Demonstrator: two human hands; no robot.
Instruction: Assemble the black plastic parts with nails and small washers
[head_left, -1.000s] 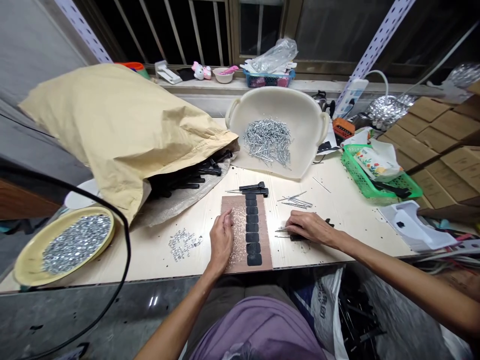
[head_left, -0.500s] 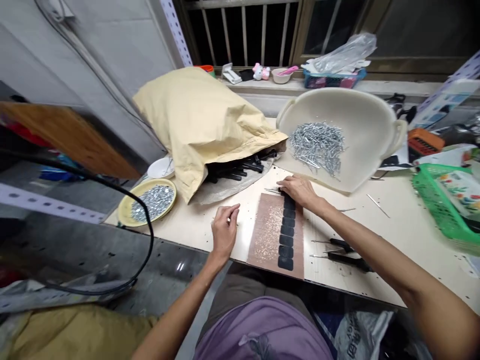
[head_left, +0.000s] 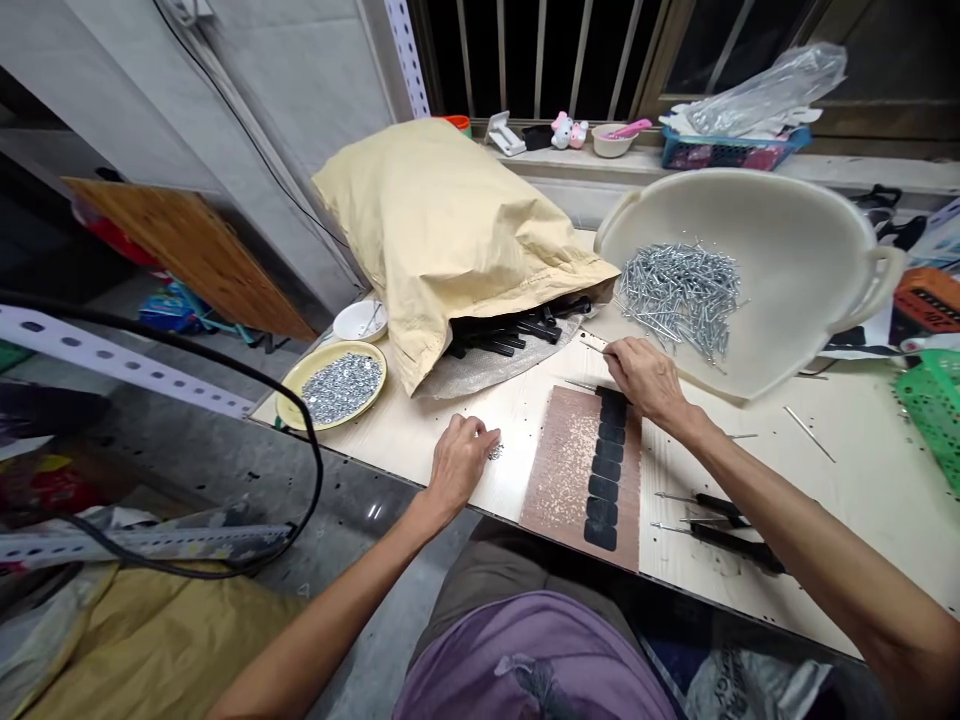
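My left hand point(head_left: 459, 460) rests at the near side of the table, thumb and fingers pinched together beside a small heap of tiny metal pieces point(head_left: 495, 452); what it pinches is too small to make out. Just past the far end of a brown board point(head_left: 559, 470), my right hand point(head_left: 643, 380) has its fingers closed, and a thin metal rod point(head_left: 592, 345) sticks out leftward from the fingertips. A row of black rounded-square pieces point(head_left: 606, 466) lies along the board's right side. Another thin rod point(head_left: 581, 384) lies at the board's far edge.
A large cream basin point(head_left: 795, 260) holds many metal pins. Black sticks show in the mouth of a yellow sack point(head_left: 450, 220). Small metal parts fill a yellow dish point(head_left: 379, 385). Black-handled pointed tools point(head_left: 731, 540) lie under my right forearm. A black cable point(head_left: 225, 365) hangs at left.
My left hand has come down to the small metal pieces, its fingers now on them. The right hand has lifted slightly away from the board's far end. The camera view has turned left.
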